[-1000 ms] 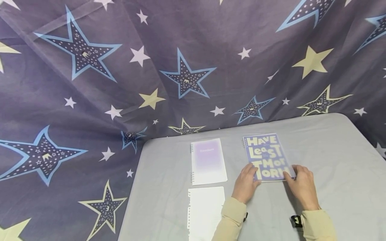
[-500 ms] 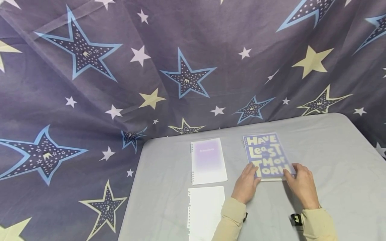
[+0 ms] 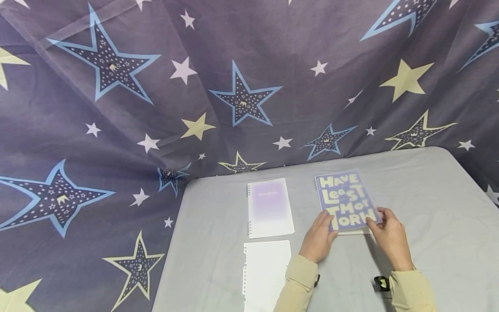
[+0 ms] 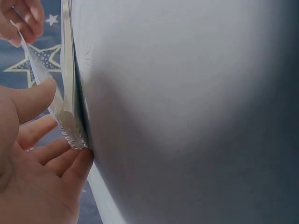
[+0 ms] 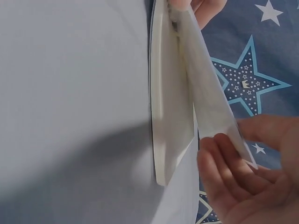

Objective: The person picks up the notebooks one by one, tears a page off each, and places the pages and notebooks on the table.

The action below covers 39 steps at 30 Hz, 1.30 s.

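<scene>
A spiral notebook (image 3: 343, 199) with a blue cover and big pale yellow lettering lies on the grey-covered table. My right hand (image 3: 391, 240) pinches the lower right corner of its front cover (image 5: 208, 88) between thumb and fingers. In the right wrist view the cover tilts up from the pale page block (image 5: 170, 107). At the lower left corner my left hand (image 3: 317, 237) holds the bound side. The left wrist view has that thumb over the cover and fingertips against the coil binding (image 4: 74, 135).
Left of the notebook lies a second spiral notebook (image 3: 270, 212), white and purple. Below it is a white sheet (image 3: 266, 271) with a punched, ragged left edge, partly behind the left sleeve. A star-patterned cloth (image 3: 241, 47) hangs behind the grey table (image 3: 206, 242).
The blue cover's right side has risen further from the pages, and more of the pale page edge shows below it. My right hand has shifted slightly upward; the left stays put.
</scene>
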Tool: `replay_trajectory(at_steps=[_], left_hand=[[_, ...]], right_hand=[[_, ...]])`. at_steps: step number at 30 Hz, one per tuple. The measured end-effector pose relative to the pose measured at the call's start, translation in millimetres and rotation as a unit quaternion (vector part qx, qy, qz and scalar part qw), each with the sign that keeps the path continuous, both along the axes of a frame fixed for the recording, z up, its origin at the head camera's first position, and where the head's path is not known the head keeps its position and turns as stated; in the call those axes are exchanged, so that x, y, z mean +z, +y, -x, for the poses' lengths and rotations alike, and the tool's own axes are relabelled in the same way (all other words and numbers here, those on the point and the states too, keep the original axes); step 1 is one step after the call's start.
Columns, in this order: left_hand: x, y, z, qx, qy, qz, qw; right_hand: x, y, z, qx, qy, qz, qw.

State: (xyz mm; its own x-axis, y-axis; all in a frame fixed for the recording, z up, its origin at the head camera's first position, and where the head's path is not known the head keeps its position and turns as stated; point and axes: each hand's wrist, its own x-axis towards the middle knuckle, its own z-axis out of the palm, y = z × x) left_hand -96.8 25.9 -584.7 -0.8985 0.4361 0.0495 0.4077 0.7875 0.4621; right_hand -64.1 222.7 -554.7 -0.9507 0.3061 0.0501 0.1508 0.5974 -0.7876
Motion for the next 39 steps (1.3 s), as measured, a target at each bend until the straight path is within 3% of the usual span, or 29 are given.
replay_trajectory(at_steps=[11, 16, 28, 39], left_hand=[[2.9, 4.0, 0.3, 0.012, 0.007, 0.01, 0.9999], [6.1, 5.6, -1.5, 0.018, 0.003, 0.011, 0.9998], [9.4, 11.3, -4.5, 0.025, 0.014, 0.002, 0.9996], [17.0, 13.9, -7.8, 0.037, 0.001, -0.017, 0.9992]], right_hand=[[7.0, -4, 5.8, -0.037, 0.064, 0.047, 0.9961], [13.1, -2, 8.1, -0.029, 0.074, 0.072, 0.9943], [23.4, -1, 6.7, 0.034, 0.057, 0.09, 0.9937], [27.2, -6, 9.1, 0.103, 0.066, 0.141, 0.9824]])
